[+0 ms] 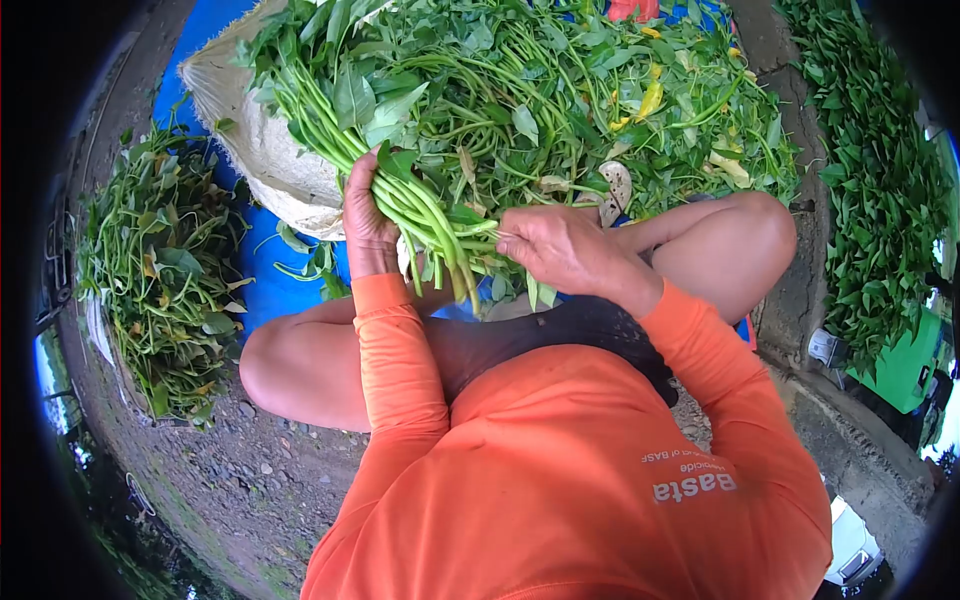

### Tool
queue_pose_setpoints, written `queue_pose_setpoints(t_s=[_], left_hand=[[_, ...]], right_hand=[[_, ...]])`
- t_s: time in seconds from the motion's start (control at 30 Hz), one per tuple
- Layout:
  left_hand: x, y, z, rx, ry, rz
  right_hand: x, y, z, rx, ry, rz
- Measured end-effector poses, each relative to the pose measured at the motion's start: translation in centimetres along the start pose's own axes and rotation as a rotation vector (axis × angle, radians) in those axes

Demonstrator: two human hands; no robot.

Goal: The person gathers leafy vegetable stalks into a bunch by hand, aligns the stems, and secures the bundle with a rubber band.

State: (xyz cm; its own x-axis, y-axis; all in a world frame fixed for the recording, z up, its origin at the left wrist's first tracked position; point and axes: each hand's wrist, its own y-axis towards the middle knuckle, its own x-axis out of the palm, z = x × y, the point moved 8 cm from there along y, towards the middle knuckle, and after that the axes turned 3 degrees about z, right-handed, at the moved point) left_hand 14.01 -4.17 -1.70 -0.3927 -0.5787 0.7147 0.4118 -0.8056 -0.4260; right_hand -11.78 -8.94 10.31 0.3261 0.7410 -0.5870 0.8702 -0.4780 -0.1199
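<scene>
From where I stand, I can see a person sitting cross-legged in an orange top [570, 450], with a bunch of green stems [415, 205] up in front of them. Taking that bunch as the middle of the clock, its leafy end points to 11 and its bare ends hang towards 5, above the lap. The left hand [368, 215] has it from the 9 o'clock side, fingers closed around the stems and the thumb up along them. The right hand [565, 245] is in at 3 o'clock, fingers curled in, thumb and forefinger brought together at the tip of a stem that sticks out sideways; whether they also pinch something slim, I can't tell.

A big heap of loose greens [540, 110] spreads from 12 round to 2, with a few yellow leaves [650, 98] lying in it and something red [633, 9] at its far edge. Over at 10, right by the heap, there's a pale woven sack [280, 160], lying on a blue sheet [268, 265]. Another pile of leafy stems [165, 280] sits at 9, beyond the sheet's edge. Well off at 3 there's a long bank of dark green leaves [875, 170], and the stony ground [260, 470] shows at 7, behind the bent left knee [290, 370]
</scene>
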Motion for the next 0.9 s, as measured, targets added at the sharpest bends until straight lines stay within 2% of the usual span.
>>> queue_pose_setpoints(t_s=[0.07, 0.17, 0.2, 0.23, 0.3, 0.33, 0.37, 0.43, 0.5, 0.6, 0.67, 0.77, 0.87, 0.9], left_hand=[[-0.2, -0.2, 0.9, 0.106, 0.048, 0.184], [-2.3, 0.6, 2.7, 0.181, 0.004, 0.336], [-3.1, 0.6, 3.4, 0.209, 0.022, 0.399], [-3.5, 0.7, 4.1, 0.235, 0.014, 0.391], [-3.5, 0.8, 4.7, 0.268, 0.024, 0.437], [-3.2, 0.7, 4.7, 0.278, 0.027, 0.458], [-2.4, 0.6, 4.5, 0.276, 0.025, 0.457], [-1.2, 1.0, 3.7, 0.228, 0.061, 0.458], [-0.8, 1.4, 2.9, 0.192, 0.091, 0.439], [0.1, 1.3, 2.3, 0.18, 0.153, 0.425], [0.0, 1.3, 2.1, 0.188, 0.169, 0.425], [0.3, 0.6, 2.7, 0.206, 0.199, 0.454], [-0.2, 0.9, 2.4, 0.177, 0.214, 0.463], [-0.3, 1.1, 2.2, 0.165, 0.212, 0.459]], right_hand=[[0.9, -1.3, 0.3, -0.01, -0.03, -0.033], [-1.9, -1.9, 0.3, 0.098, -0.093, -0.179], [-4.4, -1.5, 1.9, 0.07, -0.062, -0.065], [-7.7, -0.9, 3.5, 0.192, -0.089, -0.016], [-14.8, 0.5, 9.6, 0.427, -0.582, 0.17], [-17.1, 0.6, 10.1, 0.489, -1.046, 0.31], [-18.4, 1.8, 10.5, 0.472, -1.159, 0.421], [-17.7, 6.2, 16.9, 0.296, -0.519, 0.516], [-13.0, 10.6, 21.6, 0.412, -0.244, 0.319], [-7.9, 13.0, 22.9, 0.587, -0.375, 0.316], [-6.1, 13.5, 24.0, 0.538, -0.429, 0.35], [-8.7, 14.6, 22.6, 0.326, -0.555, 0.442], [-14.8, 14.5, 17.5, 0.485, -0.399, 0.435], [-16.8, 14.2, 16.1, 0.432, -0.346, 0.47]])
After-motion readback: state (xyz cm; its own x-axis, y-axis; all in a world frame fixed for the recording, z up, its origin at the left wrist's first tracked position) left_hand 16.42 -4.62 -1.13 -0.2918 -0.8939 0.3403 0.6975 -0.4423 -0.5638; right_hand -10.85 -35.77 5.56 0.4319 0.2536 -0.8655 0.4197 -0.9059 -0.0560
